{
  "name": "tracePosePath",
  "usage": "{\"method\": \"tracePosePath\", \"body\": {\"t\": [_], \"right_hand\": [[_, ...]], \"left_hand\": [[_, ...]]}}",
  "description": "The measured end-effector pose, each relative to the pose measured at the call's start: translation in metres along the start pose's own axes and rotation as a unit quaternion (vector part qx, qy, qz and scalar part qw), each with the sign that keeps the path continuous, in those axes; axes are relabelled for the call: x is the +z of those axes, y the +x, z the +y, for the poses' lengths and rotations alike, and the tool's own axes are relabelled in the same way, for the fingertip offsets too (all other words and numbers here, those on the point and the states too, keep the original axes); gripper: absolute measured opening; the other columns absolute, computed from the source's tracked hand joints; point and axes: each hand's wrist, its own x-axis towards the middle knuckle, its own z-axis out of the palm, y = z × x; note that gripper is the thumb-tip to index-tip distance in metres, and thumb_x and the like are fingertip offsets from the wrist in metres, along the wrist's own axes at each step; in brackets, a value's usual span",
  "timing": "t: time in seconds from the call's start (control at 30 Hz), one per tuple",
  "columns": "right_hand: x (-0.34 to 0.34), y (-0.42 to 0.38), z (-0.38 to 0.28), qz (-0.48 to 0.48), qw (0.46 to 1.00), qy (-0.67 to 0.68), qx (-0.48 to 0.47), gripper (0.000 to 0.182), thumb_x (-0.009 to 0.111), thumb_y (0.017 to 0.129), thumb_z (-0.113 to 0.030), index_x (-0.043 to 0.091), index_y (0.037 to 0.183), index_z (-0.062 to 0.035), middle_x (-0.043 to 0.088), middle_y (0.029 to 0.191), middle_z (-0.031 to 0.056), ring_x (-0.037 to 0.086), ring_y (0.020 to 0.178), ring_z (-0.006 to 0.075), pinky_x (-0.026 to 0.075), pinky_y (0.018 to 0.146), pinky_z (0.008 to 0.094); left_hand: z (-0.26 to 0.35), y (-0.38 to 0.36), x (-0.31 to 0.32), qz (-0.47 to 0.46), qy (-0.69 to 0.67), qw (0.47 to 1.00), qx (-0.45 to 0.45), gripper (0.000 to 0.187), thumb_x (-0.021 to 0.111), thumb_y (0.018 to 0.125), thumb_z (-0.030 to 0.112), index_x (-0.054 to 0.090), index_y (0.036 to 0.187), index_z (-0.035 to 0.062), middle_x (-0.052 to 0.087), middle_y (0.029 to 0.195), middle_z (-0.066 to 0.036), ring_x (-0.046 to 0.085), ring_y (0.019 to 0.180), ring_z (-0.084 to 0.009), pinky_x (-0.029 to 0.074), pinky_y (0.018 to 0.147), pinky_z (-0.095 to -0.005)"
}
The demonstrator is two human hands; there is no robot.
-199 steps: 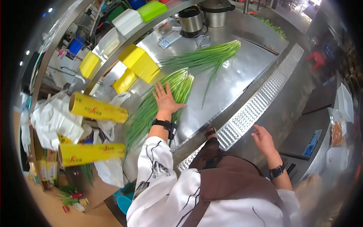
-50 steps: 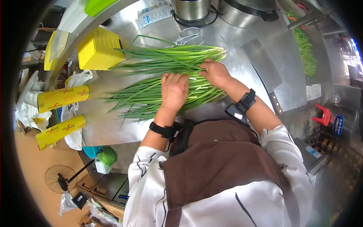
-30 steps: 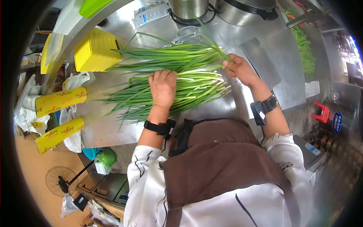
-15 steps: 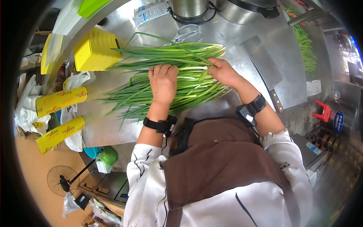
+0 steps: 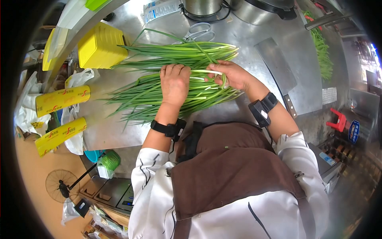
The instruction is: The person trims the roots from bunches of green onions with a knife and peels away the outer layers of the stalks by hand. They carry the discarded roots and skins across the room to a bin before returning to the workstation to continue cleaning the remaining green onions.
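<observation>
Long green scallions (image 5: 147,92) with pale stem ends lie sideways across the metal table in front of me. My left hand (image 5: 175,84) is closed, palm down, around a scallion at the middle of the pile; its fingertips are partly hidden. At the pale ends, my right hand (image 5: 232,75) pinches the white stem and a folded green leaf that hangs below its fingers. One white stem runs between both hands. Another long leaf arcs above the pile, its end reaching my right hand.
A cleaver (image 5: 276,65) lies on the right, scissors (image 5: 200,32) behind the pile. Yellow containers (image 5: 101,47) stand at left, near yellow printed rolls (image 5: 63,100). Metal pots (image 5: 258,11) are at the back. More greens (image 5: 323,55) lie far right.
My right hand has turned and shifted slightly down, fingers now curled over the stem. The white stem shows between the hands, and a leaf is folded down. My left hand barely moved.
</observation>
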Motion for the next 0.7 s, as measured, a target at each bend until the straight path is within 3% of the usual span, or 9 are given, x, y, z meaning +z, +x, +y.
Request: {"method": "tracePosePath", "body": {"t": [0.13, 0.33, 0.57, 0.67, 0.7], "right_hand": [[0.006, -0.005, 0.005, -0.063, 0.996, 0.041, -0.039, 0.031, 0.064, 0.097, -0.018, 0.053, 0.120, -0.0013, 0.054, 0.080, 0.0007, 0.045, 0.059, 0.0074, 0.039, 0.054, 0.0242], [0.002, -0.016, 0.002, -0.105, 0.994, 0.008, -0.024, 0.033, 0.061, 0.097, -0.017, 0.053, 0.123, 0.0017, 0.044, 0.077, -0.0049, 0.037, 0.058, 0.0048, 0.033, 0.054, 0.0226], [0.001, -0.033, -0.005, -0.036, 0.993, -0.112, 0.008, 0.024, 0.060, 0.099, -0.018, 0.061, 0.116, -0.0001, 0.044, 0.071, -0.0051, 0.033, 0.053, 0.0041, 0.027, 0.047, 0.0212], [-0.010, -0.051, -0.004, -0.007, 0.993, -0.116, 0.004, 0.025, 0.058, 0.099, -0.018, 0.061, 0.115, 0.0010, 0.044, 0.069, -0.0049, 0.034, 0.053, 0.0045, 0.027, 0.048, 0.0217], [-0.018, -0.059, -0.006, 0.007, 0.995, -0.100, -0.009, 0.026, 0.057, 0.100, -0.017, 0.060, 0.117, 0.0013, 0.045, 0.069, -0.0046, 0.035, 0.053, 0.0051, 0.028, 0.049, 0.0223]], "left_hand": [[-0.002, 0.000, -0.005, 0.012, 0.003, 1.000, 0.002, 0.015, 0.071, 0.079, 0.012, 0.068, 0.093, 0.0100, 0.066, 0.096, -0.004, 0.059, 0.098, -0.0257, 0.042, 0.095, -0.0447], [-0.011, -0.001, -0.008, 0.013, 0.012, 1.000, 0.011, 0.016, 0.073, 0.078, 0.011, 0.070, 0.093, 0.0095, 0.067, 0.095, -0.004, 0.061, 0.095, -0.0256, 0.043, 0.093, -0.0440], [-0.013, 0.002, -0.009, 0.008, -0.018, 0.999, 0.029, 0.015, 0.073, 0.078, 0.012, 0.070, 0.093, 0.0104, 0.068, 0.092, -0.002, 0.061, 0.093, -0.0240, 0.043, 0.093, -0.0457], [-0.031, -0.005, -0.004, -0.006, 0.047, 0.999, -0.015, 0.012, 0.073, 0.079, 0.011, 0.071, 0.091, 0.0107, 0.069, 0.090, -0.001, 0.061, 0.092, -0.0239, 0.042, 0.095, -0.0473], [-0.042, -0.013, -0.002, -0.025, 0.021, 0.998, -0.047, 0.024, 0.072, 0.080, 0.012, 0.070, 0.103, 0.0104, 0.068, 0.103, -0.005, 0.060, 0.102, -0.0266, 0.039, 0.100, -0.0501]]}}
